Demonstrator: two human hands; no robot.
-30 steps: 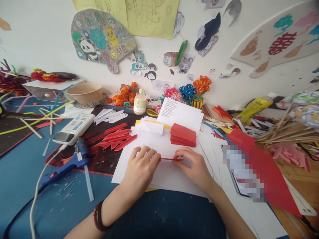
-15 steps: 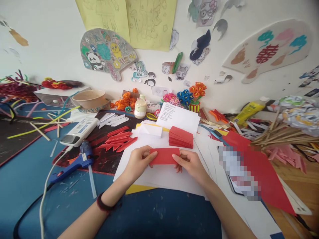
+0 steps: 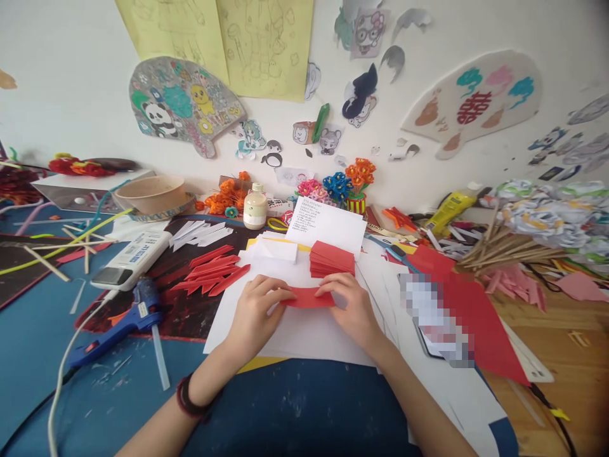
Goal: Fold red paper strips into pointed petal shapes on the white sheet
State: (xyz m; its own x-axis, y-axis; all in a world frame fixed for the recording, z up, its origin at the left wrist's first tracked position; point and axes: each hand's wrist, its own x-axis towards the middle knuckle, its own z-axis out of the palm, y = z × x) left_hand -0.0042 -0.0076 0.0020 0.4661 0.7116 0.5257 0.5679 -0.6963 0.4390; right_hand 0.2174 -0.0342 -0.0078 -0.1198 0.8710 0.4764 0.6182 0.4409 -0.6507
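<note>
Between my two hands is a small red paper rectangle point(image 3: 311, 298), held over white sheets point(image 3: 285, 336). My left hand point(image 3: 259, 314) grips its left end, fingertips on top and thumb underneath. At the right end, my right hand point(image 3: 349, 308) pinches the paper the same way. The strip looks narrow and slightly curved from here. Just behind my right hand stands a stack of red paper rectangles point(image 3: 332, 259). Folded red strips point(image 3: 209, 270) lie in a loose pile to the left, with white folded strips point(image 3: 197, 233) beyond them. A folded white paper point(image 3: 273, 252) sits behind my left hand.
A blue glue gun point(image 3: 118, 327) with its cable and a white power bank point(image 3: 133, 260) lie on the left. A phone point(image 3: 435, 320) rests at the right by a red sheet point(image 3: 480, 311). A bottle point(image 3: 255, 207), a bowl point(image 3: 152, 193) and paper flowers point(image 3: 360, 174) line the wall.
My fingers have moved over the top of the red paper, which now shows a narrower face and bends slightly. The camera view has shifted to the right.
</note>
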